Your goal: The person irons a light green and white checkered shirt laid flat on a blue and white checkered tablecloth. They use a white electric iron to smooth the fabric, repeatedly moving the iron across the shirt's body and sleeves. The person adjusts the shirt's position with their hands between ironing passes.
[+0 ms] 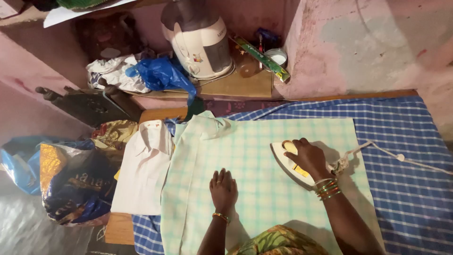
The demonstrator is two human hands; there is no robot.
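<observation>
So the pale green checked shirt (264, 179) is spread flat across the middle of the board, lying on a blue checked cloth (410, 179) that covers the whole surface. Collar end points up toward the shelf, hem end hangs down toward the person.

The white iron (290, 165) sits on the right half of the shirt, nose pointing left and slightly up. The right hand (309, 158) is wrapped tight round the handle, fingers fully curled over it, bangles on the wrist. The cord (377, 151) trails off to the right over the blue cloth. The left hand (222, 188) holds nothing, it's just laid palm down with the fingers together on the fabric, left of the iron and well apart from it, pinning the cloth.

Looks to me like mid-pass on the body panel: one hand anchoring, the other driving the iron. The stretch between the two hands reads as the bit that's up next, so I'd say the iron has to run left toward the flat hand, and that hand needs to keep the fabric taut and stay out of the hot plate's way.

A white folded shirt (144, 170) lies just beside it on the left edge. Behind, a shelf with a mixer grinder (200, 42) and a crumpled blue plastic bag (163, 75).
</observation>
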